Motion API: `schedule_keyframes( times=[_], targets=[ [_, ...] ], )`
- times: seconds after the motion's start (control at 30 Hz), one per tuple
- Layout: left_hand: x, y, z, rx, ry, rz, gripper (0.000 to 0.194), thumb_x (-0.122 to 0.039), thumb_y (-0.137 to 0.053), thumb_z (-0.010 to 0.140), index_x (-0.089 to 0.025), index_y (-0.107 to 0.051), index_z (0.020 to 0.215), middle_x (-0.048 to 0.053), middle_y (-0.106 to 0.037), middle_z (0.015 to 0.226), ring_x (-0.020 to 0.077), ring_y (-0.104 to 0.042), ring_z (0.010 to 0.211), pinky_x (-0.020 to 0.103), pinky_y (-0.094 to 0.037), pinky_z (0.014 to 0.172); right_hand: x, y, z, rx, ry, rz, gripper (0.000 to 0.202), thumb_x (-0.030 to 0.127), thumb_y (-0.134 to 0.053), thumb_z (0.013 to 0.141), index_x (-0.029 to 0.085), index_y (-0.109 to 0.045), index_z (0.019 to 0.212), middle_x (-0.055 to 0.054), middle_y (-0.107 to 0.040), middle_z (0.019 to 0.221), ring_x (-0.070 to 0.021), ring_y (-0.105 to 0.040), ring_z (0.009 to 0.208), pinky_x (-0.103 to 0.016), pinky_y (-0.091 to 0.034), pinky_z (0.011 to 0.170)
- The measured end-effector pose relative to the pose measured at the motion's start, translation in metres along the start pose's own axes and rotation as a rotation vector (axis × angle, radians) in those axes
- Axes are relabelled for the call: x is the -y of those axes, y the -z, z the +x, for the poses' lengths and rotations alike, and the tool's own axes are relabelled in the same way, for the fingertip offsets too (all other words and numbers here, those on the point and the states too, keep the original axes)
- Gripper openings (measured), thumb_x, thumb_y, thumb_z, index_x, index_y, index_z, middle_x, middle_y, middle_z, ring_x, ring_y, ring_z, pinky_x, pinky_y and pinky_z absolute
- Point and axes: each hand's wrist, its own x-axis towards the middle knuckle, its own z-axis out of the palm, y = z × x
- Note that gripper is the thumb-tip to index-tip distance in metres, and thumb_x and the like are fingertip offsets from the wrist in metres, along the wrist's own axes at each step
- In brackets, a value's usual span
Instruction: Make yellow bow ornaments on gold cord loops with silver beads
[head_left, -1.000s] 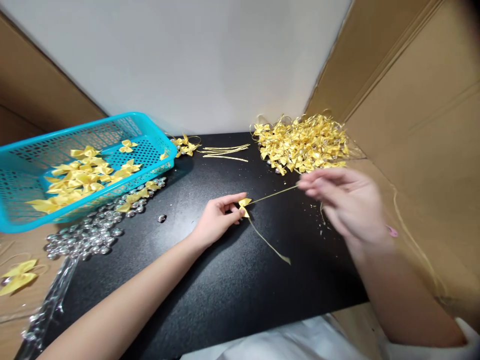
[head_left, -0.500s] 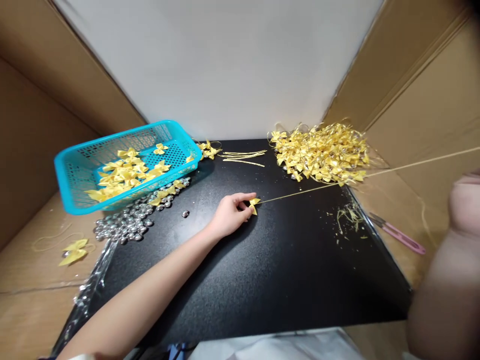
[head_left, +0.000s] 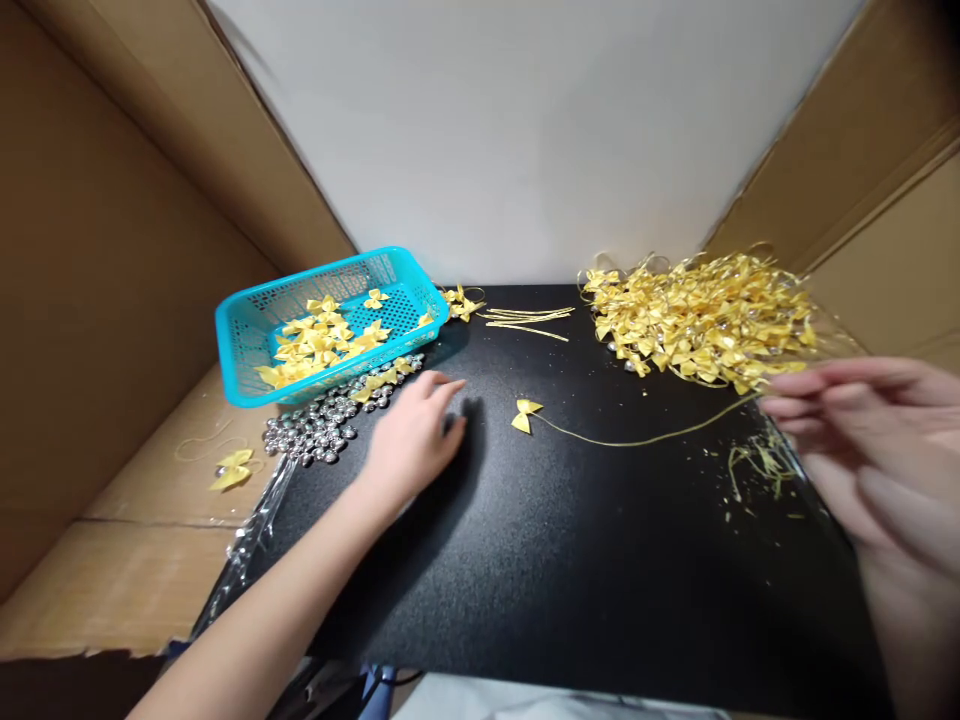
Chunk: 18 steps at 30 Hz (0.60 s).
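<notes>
A single yellow ribbon bow (head_left: pixel 526 415) lies on the black tabletop (head_left: pixel 570 580), and a thin yellow cord (head_left: pixel 637 442) runs from it in a slack curve to the right. My right hand (head_left: pixel 877 430) pinches the far end of that cord between thumb and fingers, close to the bow pile. My left hand (head_left: pixel 416 430) is off the bow, slightly blurred, fingers apart with nothing in them. It hovers just right of the silver beads (head_left: pixel 315 425).
A blue plastic basket (head_left: pixel 232 355) holding yellow bows stands at back left. Cut cords (head_left: pixel 529 320) lie at the back. A large pile of corded bows (head_left: pixel 705 315) fills the back right, with thread scraps (head_left: pixel 761 465) in front. Another bow (head_left: pixel 232 468) rests on cardboard at left.
My left hand has let go of the bow and moved left towards the beads. My right hand has come into view from the right, and the taut cord has gone slack.
</notes>
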Motion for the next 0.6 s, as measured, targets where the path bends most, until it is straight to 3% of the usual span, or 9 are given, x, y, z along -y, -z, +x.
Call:
schedule_keyframes(
  times=[0.07, 0.17, 0.3, 0.4, 0.5, 0.6],
  targets=[
    [0.027, 0.013, -0.008, 0.079, 0.038, 0.083, 0.04, -0.03, -0.059, 0.08, -0.014, -0.066, 0.117, 0.014, -0.064, 0.115, 0.0336, -0.063, 0.107, 0.046, -0.053, 0.092, -0.005, -0.021, -0.007, 0.09, -0.099, 0.097, 0.014, 0.031, -0.084, 0.07, 0.023, -0.076, 0.077, -0.006, -0.077, 0.078, -0.0138, -0.073, 0.065, -0.024, -0.062, 0.063],
    [0.058, 0.016, -0.014, 0.158, 0.034, 0.021, 0.037, -0.034, -0.054, 0.083, -0.015, -0.07, 0.11, 0.013, -0.067, 0.107, 0.0306, -0.067, 0.094, 0.045, -0.054, 0.088, -0.015, -0.034, -0.015, 0.242, -0.211, 0.158, 0.017, 0.033, -0.085, 0.069, 0.021, -0.076, 0.077, -0.007, -0.078, 0.088, -0.0143, -0.075, 0.071, -0.021, -0.062, 0.065],
    [0.066, 0.005, -0.011, 0.101, 0.015, -0.168, 0.032, -0.039, -0.052, 0.085, -0.017, -0.075, 0.088, 0.011, -0.071, 0.093, 0.0276, -0.069, 0.084, 0.041, -0.054, 0.082, -0.026, -0.046, -0.022, 0.369, -0.302, 0.185, 0.016, 0.033, -0.081, 0.073, 0.02, -0.073, 0.076, -0.007, -0.077, 0.101, -0.0163, -0.075, 0.082, -0.022, -0.062, 0.069],
    [0.043, -0.001, -0.004, 0.073, 0.142, -0.499, 0.031, -0.047, -0.066, 0.076, -0.018, -0.075, 0.083, 0.009, -0.073, 0.09, 0.0246, -0.069, 0.078, 0.037, -0.056, 0.073, -0.033, -0.057, -0.03, 0.422, -0.378, 0.184, 0.019, 0.034, -0.081, 0.073, 0.018, -0.071, 0.078, -0.008, -0.078, 0.088, -0.0169, -0.075, 0.075, -0.023, -0.061, 0.064],
    [0.001, -0.007, 0.002, 0.186, 0.364, -1.073, 0.038, -0.047, -0.078, 0.066, -0.016, -0.074, 0.088, 0.006, -0.075, 0.079, 0.02, -0.07, 0.069, 0.032, -0.057, 0.067, -0.038, -0.065, -0.036, 0.477, -0.44, 0.183, 0.025, 0.038, -0.079, 0.074, 0.016, -0.069, 0.082, -0.005, -0.074, 0.069, -0.0139, -0.07, 0.056, -0.022, -0.056, 0.052],
    [-0.042, -0.016, 0.007, 0.27, 0.481, -1.466, 0.042, -0.038, -0.089, 0.053, -0.016, -0.073, 0.084, 0.002, -0.074, 0.072, 0.0145, -0.068, 0.061, 0.027, -0.057, 0.065, -0.041, -0.068, -0.04, 0.518, -0.451, 0.142, 0.028, 0.041, -0.076, 0.075, 0.015, -0.069, 0.084, 0.0, -0.068, 0.059, -0.0092, -0.06, 0.045, -0.02, -0.05, 0.045]
  ],
)
